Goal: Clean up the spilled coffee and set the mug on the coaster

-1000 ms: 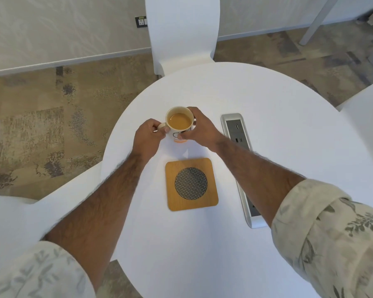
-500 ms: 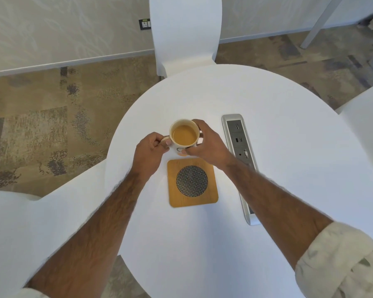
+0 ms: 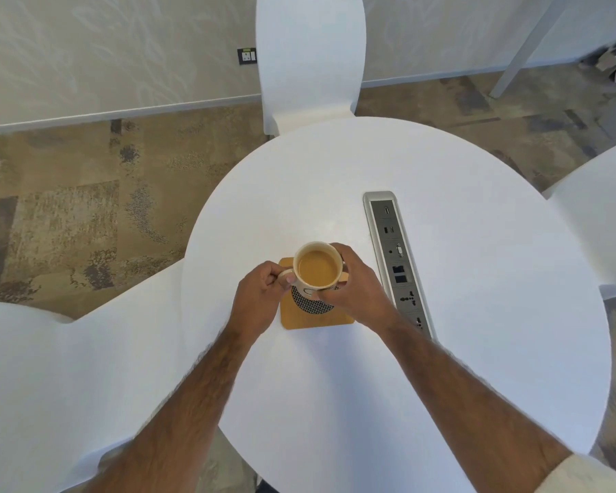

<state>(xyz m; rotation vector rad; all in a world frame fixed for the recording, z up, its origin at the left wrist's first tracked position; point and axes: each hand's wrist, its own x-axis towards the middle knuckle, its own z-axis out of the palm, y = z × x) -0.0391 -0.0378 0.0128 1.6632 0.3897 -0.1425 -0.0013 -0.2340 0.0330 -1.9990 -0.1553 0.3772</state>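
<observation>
mug (image 3: 317, 267) full of coffee, held in both hands over the coaster (image 3: 315, 316). left hand (image 3: 262, 297) at the mug's 9 o'clock, fingers curled shut round the handle. right hand (image 3: 352, 284) at 3 o'clock, wrapped on the mug wall, thumb across the near side. both hands touch the mug, so neither is nearer; left carries by the handle, right steadies the body. key relation: the mug sits over the coaster's far half, toward 12 o'clock, and the coaster's dark mesh disc shows only at the mug's 6 o'clock. so the mug looks off-centre toward the far edge, though from this top-down view i cannot tell how much of that is height and how much is real offset. cannot tell if the base is touching the coaster or just above it; the base is hidden by the mug itself. judgement: next move is a short pull toward 6 o'clock plus straight down, mug kept upright since the coffee is near the rim. desk (image 3: 477, 350) looks white and dry around the coaster, faint smudge maybe at 12 o'clock of the mug, too pale to call. power strip (image 3: 397, 261) lies at 3 o'clock, just beside the right hand, long axis running 12 to 6; keep liquid off it.
</observation>
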